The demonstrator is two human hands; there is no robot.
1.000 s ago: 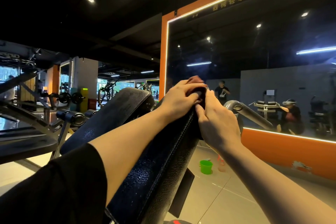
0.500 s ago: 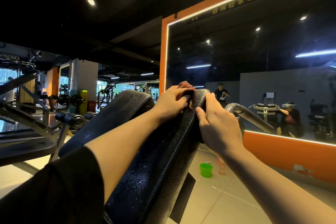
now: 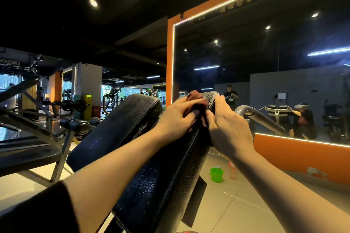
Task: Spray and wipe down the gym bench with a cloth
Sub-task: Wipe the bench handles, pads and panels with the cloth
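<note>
A black padded bench pad [image 3: 161, 185] slopes up and away from me, its surface speckled with droplets. Near its top end my left hand [image 3: 178, 117] grips a dark reddish cloth [image 3: 196, 96] and presses it onto the pad. Part of the cloth bunches out above my fingers. My right hand [image 3: 229, 128] holds the pad's right edge right beside the cloth, thumb on top and fingers down the side.
A second black pad [image 3: 121, 126] lies to the left. A grey metal handle [image 3: 261, 117] sticks out on the right. On the tiled floor below stand a green bucket [image 3: 216, 174] and a spray bottle [image 3: 233, 172], in front of an orange-framed mirror [image 3: 265, 81]. Weight racks [image 3: 37, 111] fill the left.
My left hand has rubbed the cloth down and back up near the pad's top end, and the cloth now bunches above my fingers. My right hand stays on the edge.
</note>
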